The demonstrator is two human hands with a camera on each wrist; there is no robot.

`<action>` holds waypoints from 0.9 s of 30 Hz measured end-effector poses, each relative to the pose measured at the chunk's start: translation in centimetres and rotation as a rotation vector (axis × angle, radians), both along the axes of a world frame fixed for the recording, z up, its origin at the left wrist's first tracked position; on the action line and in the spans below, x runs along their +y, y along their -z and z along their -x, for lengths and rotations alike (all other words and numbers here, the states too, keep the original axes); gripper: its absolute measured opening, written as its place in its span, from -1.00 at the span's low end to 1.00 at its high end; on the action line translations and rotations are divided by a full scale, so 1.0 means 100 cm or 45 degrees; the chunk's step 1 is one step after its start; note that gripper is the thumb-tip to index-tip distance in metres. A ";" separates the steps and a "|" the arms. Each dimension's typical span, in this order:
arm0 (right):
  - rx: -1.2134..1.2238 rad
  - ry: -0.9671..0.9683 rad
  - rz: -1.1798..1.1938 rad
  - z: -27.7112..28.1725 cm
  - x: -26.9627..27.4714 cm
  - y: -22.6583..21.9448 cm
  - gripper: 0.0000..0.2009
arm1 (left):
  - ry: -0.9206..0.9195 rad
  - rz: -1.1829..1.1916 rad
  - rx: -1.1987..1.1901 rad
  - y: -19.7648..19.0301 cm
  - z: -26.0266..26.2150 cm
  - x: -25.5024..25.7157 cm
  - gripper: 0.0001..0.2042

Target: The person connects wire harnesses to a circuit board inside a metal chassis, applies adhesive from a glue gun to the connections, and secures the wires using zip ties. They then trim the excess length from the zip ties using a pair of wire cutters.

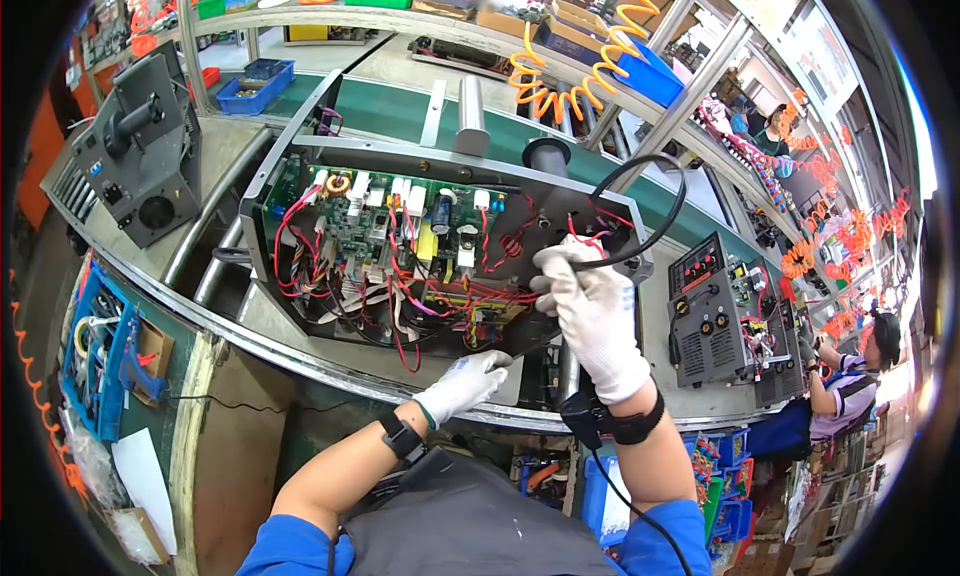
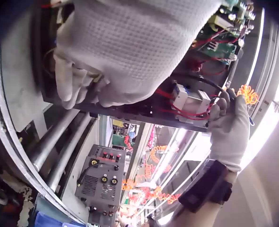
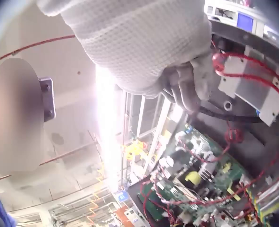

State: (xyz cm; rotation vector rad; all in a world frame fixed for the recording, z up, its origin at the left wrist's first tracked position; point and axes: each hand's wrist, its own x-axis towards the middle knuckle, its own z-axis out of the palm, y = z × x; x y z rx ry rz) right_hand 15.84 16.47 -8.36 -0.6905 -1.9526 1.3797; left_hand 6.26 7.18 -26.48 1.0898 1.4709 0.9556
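Note:
An open machine chassis (image 1: 420, 161) lies on the bench in front of me, holding a green circuit board (image 1: 375, 201) and many coloured wires. My right hand (image 1: 595, 311), in a white glove, grips a black cable (image 1: 680, 201) over the chassis's right end; the cable loops up beyond the hand. At the near edge, my gloved left hand (image 1: 465, 386) has its fingers curled at a dark stretch of cable, partly hidden by the glove in the left wrist view. Beside the right hand, a white block (image 3: 253, 85) with red wires sits inside the chassis.
A second machine panel (image 1: 145, 166) stands at the left, and another dark unit (image 1: 710, 321) at the right. Metal rollers (image 1: 215, 261) run under the chassis. A blue tool tray (image 1: 100, 351) lies at left. Orange coiled hoses (image 1: 560, 86) hang above; a person (image 1: 845, 396) is at far right.

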 end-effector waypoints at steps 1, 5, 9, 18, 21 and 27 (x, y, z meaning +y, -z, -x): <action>0.095 -0.032 0.174 0.005 0.002 0.010 -0.71 | -0.001 -0.001 -0.009 0.004 0.002 0.002 -0.64; 0.067 0.128 0.246 0.010 0.000 -0.003 -0.65 | -0.128 -0.120 0.062 0.027 0.002 0.017 -0.54; -0.122 0.285 0.200 0.018 0.005 0.005 -0.72 | -0.241 -0.123 0.125 0.058 -0.015 0.039 -0.32; 0.141 0.389 0.063 0.021 -0.002 0.013 -0.71 | -0.816 -0.213 -0.560 0.024 -0.026 0.055 -0.59; -0.069 0.222 -0.013 0.016 -0.001 0.016 -0.65 | -0.823 -0.218 -0.556 0.030 -0.026 0.056 -0.60; -0.280 0.314 0.106 0.017 0.009 0.043 -0.64 | -0.787 -0.295 -0.739 0.011 -0.024 0.057 -0.59</action>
